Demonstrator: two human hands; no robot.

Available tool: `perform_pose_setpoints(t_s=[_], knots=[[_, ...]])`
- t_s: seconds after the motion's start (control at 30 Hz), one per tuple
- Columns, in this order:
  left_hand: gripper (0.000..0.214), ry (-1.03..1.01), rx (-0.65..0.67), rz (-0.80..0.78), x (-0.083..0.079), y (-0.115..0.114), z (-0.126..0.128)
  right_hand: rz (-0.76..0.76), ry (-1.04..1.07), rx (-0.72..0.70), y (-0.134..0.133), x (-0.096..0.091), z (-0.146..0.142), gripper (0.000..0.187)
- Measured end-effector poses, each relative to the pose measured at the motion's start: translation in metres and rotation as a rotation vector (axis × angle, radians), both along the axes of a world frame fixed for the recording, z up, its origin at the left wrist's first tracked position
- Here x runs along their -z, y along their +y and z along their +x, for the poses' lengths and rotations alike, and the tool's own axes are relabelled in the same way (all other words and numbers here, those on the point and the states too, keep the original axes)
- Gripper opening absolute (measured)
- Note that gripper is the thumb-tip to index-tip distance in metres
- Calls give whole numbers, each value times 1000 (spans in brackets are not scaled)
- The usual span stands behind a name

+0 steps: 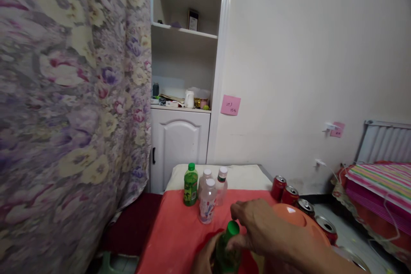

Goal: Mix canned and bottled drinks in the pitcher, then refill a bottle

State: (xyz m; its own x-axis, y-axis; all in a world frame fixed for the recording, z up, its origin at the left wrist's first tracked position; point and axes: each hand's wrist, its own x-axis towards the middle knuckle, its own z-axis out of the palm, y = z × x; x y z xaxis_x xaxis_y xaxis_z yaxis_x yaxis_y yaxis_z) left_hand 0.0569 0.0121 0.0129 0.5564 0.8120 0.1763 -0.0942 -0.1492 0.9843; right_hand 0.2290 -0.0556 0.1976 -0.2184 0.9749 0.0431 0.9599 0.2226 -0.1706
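Note:
At the lower edge of the head view stands a dark green bottle (227, 252) with a green cap (233, 227). My left hand (205, 257), partly cut off by the frame, is wrapped round the bottle's left side. From the right, my right hand (257, 227) reaches over the bottle. Its thumb lies at the bottle's neck, and the curled index finger is just above the cap, apart from the thumb. Beyond them stand a green labelled bottle (190, 188) and three clear bottles with white caps, the nearest a clear printed bottle (207, 205).
An orange round plastic container (303, 218) sits behind my right forearm. Red cans (290, 195) line the right edge of the red tablecloth (173, 231). A floral curtain (73, 94) hangs at left; a white cabinet (183, 137) and wall stand behind the table.

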Motion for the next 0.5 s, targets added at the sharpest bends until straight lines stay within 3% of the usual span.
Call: perform_pose_setpoints(t_s=[0.1, 0.23, 0.37, 0.5], knots=[[74, -10, 5, -11, -2, 0, 1, -1, 19, -70, -5, -3, -4, 45], [78, 20, -42, -4, -4, -1, 1, 17, -60, -53, -6, -4, -9, 19], [74, -19, 18, -9, -10, -4, 1, 21, -60, 4, -3, 0, -8, 43], [73, 20, -5, 1, -18, -8, 0, 44, -43, -75, -1, 4, -6, 33]])
